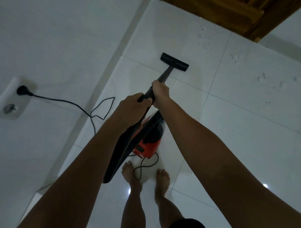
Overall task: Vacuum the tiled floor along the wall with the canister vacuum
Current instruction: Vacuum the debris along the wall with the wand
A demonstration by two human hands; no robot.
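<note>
Two bare arms reaching out over a shiny white tiled floor [231, 134]. Right hand [161, 95] wrapped tight around the black wand [163, 75], fingers curled closed on it. Left hand [131, 104] just behind, fingers curled closed on the black hose end [143, 97] of the same tube. Black floor nozzle [174, 61] flat on the tiles ahead, near the white wall [54, 40] on the left. Red and black canister vacuum [149, 139] sitting on the floor under the arms, just in front of two bare feet [162, 178]. Ribbed black hose [122, 147] hanging down beside the canister. Thin black cord [101, 110] looping over the tiles, up to a black plug [23, 90] in a wall socket [16, 92]. Brown wooden door [228, 12] at the far end. Small dusty marks [235, 57] on the tiles to the right.
</note>
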